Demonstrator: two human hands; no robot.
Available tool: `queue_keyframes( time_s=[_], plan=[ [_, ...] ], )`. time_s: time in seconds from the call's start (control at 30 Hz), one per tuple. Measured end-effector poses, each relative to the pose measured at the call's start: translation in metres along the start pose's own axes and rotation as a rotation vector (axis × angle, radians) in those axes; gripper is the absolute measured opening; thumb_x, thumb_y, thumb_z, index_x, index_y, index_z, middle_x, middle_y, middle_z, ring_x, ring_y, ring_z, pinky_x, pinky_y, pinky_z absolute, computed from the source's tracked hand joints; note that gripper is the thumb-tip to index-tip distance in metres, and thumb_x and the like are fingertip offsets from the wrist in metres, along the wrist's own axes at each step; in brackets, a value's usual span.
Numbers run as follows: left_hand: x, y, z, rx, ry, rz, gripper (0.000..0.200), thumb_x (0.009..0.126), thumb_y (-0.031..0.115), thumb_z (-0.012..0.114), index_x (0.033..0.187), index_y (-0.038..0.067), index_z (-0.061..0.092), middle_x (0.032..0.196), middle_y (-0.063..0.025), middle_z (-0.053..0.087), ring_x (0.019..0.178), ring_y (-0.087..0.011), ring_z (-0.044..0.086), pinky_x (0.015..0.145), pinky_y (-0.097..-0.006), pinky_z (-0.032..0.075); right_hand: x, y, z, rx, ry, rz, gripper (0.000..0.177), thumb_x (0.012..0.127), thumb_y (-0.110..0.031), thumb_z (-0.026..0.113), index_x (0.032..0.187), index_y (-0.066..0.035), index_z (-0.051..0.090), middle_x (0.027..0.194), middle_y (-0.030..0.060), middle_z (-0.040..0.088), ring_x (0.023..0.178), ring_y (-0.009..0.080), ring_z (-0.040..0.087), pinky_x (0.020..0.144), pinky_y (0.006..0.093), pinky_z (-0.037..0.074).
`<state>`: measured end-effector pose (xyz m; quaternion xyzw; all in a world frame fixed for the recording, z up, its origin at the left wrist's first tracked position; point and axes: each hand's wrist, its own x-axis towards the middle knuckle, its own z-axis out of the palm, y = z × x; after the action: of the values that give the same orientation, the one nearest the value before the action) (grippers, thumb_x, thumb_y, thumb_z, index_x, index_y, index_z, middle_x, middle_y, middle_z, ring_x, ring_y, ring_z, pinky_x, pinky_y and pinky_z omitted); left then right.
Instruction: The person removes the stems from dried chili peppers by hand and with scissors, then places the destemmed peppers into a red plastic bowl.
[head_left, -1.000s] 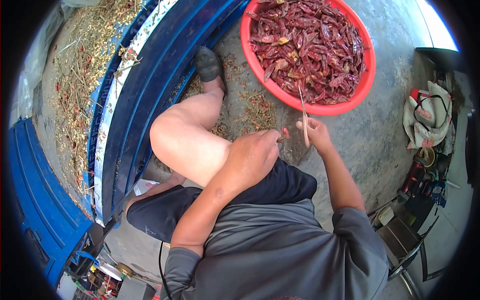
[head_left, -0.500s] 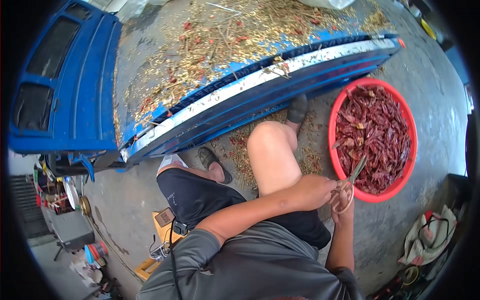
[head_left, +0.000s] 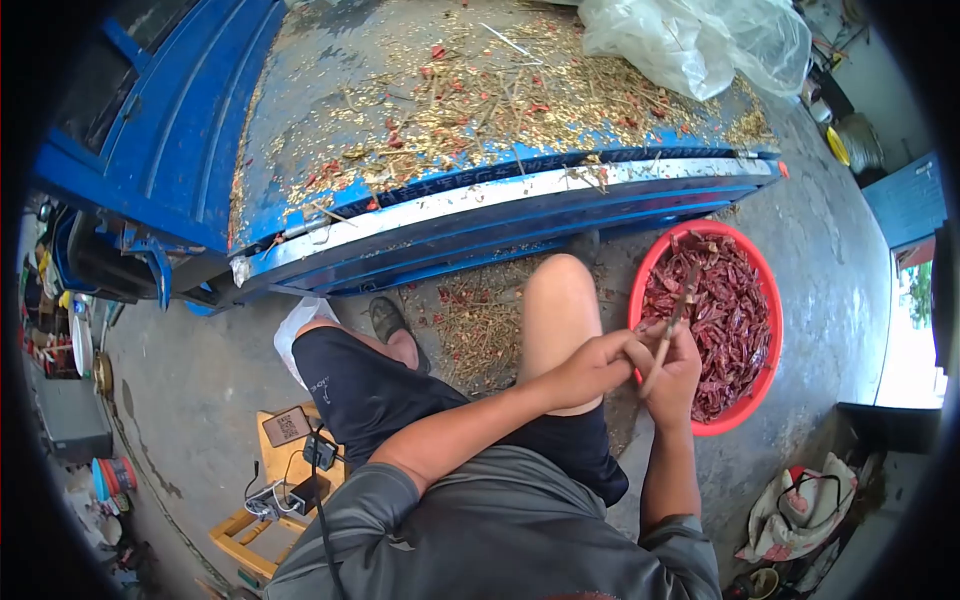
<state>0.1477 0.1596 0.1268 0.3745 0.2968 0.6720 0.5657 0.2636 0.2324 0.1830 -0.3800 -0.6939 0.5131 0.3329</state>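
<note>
My right hand point(head_left: 672, 372) is wrapped round a pair of scissors point(head_left: 686, 300), whose blades point up over the near-left part of a red plastic tub point(head_left: 776, 345). One looped handle of the scissors shows below the fingers. Close beside it, my left hand point(head_left: 602, 368) is closed, its fingertips meeting the right hand near the scissors. Whatever it pinches is hidden or too small to make out. Inside the tub lies a large heap of dark red dried chilies point(head_left: 715, 320).
A blue truck bed point(head_left: 500, 215) stands ahead, strewn with stems, seeds and red bits. Clear plastic sheeting point(head_left: 690, 45) lies on it. More stems point(head_left: 485, 330) litter the floor between my legs. A wooden stool point(head_left: 245, 540) carries devices at left; a sack point(head_left: 800, 510) lies at right.
My view has shifted, and the tub appears further left and lower. The scissors have turned more upright, and both hands have moved slightly left and up in view.
</note>
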Motion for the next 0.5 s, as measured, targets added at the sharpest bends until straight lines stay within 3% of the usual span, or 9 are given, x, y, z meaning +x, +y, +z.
queue_keyframes(
  time_s=[0.03,0.07,0.1,0.2,0.23,0.27,0.33,0.4,0.5],
  plan=[
    [-0.006,0.009,-0.007,-0.183,0.029,-0.138,0.012,0.093,0.002,0.052,0.103,0.007,0.058,0.073,0.0045,0.05,0.057,-0.0035,0.045,0.053,-0.02,0.036,0.006,-0.006,0.01,-0.063,-0.047,-0.019,0.023,0.078,-0.004,0.078,0.091,-0.003,0.059,0.08,0.0,0.06,0.071,0.0066,0.056,0.065,0.0223,0.046],
    [-0.013,0.018,-0.015,-0.191,0.094,-0.157,0.011,0.093,0.001,0.053,0.102,0.006,0.057,0.073,0.0038,0.051,0.058,-0.0037,0.046,0.052,-0.0209,0.036,0.011,-0.012,0.021,-0.126,-0.102,-0.04,0.022,0.078,-0.004,0.079,0.089,-0.003,0.06,0.078,-0.0013,0.059,0.07,0.0064,0.055,0.063,0.0224,0.045],
    [-0.023,0.022,-0.026,-0.118,0.143,-0.126,0.01,0.093,0.002,0.054,0.102,0.006,0.058,0.073,0.0039,0.051,0.057,-0.0037,0.045,0.052,-0.021,0.035,0.013,-0.025,0.04,-0.055,-0.136,0.013,0.021,0.078,-0.006,0.079,0.089,-0.003,0.061,0.075,-0.0012,0.056,0.067,0.0071,0.052,0.061,0.0235,0.044],
    [-0.055,0.014,-0.072,0.211,0.375,0.056,0.008,0.094,0.007,0.055,0.099,0.006,0.061,0.072,0.0044,0.051,0.057,-0.0034,0.044,0.05,-0.021,0.033,0.02,-0.026,0.082,-0.32,-0.376,-0.132,0.021,0.083,-0.013,0.077,0.093,-0.002,0.063,0.071,0.0072,0.055,0.063,0.0126,0.053,0.061,0.0286,0.045],
    [-0.073,0.028,-0.083,0.127,0.456,-0.128,0.01,0.094,0.01,0.054,0.094,0.006,0.063,0.07,0.0051,0.05,0.058,-0.0032,0.044,0.05,-0.0217,0.033,0.02,-0.025,0.1,-0.36,-0.45,-0.098,0.019,0.084,-0.014,0.075,0.096,-0.001,0.066,0.073,0.0109,0.057,0.063,0.0182,0.057,0.061,0.0314,0.047],
    [-0.092,0.024,-0.098,0.196,0.559,-0.17,0.011,0.093,0.011,0.053,0.092,0.007,0.064,0.07,0.0052,0.05,0.057,-0.0034,0.043,0.05,-0.0216,0.032,0.024,-0.031,0.11,-0.498,-0.524,-0.147,0.018,0.085,-0.014,0.074,0.097,-0.003,0.068,0.075,0.0125,0.06,0.064,0.0219,0.06,0.062,0.0335,0.048],
    [-0.128,-0.004,-0.125,0.252,0.678,-0.2,0.012,0.093,0.012,0.053,0.091,0.007,0.064,0.069,0.0053,0.05,0.057,-0.0035,0.042,0.05,-0.0216,0.031,0.029,-0.015,0.131,-0.463,-0.471,-0.224,0.016,0.085,-0.013,0.073,0.098,-0.004,0.069,0.074,0.0117,0.059,0.067,0.0212,0.063,0.063,0.0344,0.048],
    [-0.157,-0.026,-0.137,0.163,0.806,-0.421,0.013,0.093,0.012,0.053,0.092,0.006,0.064,0.07,0.0051,0.05,0.057,-0.004,0.041,0.051,-0.0223,0.03,0.04,-0.022,0.146,-0.405,-0.432,-0.169,0.014,0.085,-0.011,0.072,0.096,-0.004,0.068,0.074,0.0102,0.057,0.07,0.0209,0.065,0.064,0.0348,0.049],
    [-0.161,-0.027,-0.126,0.089,0.73,-0.35,0.014,0.092,0.011,0.052,0.093,0.005,0.064,0.07,0.0049,0.051,0.058,-0.0045,0.042,0.051,-0.023,0.031,0.075,-0.042,0.162,-0.487,-0.315,-0.335,0.011,0.085,-0.01,0.071,0.09,-0.002,0.065,0.073,0.0114,0.054,0.066,0.0238,0.056,0.062,0.036,0.045]
  ],
)
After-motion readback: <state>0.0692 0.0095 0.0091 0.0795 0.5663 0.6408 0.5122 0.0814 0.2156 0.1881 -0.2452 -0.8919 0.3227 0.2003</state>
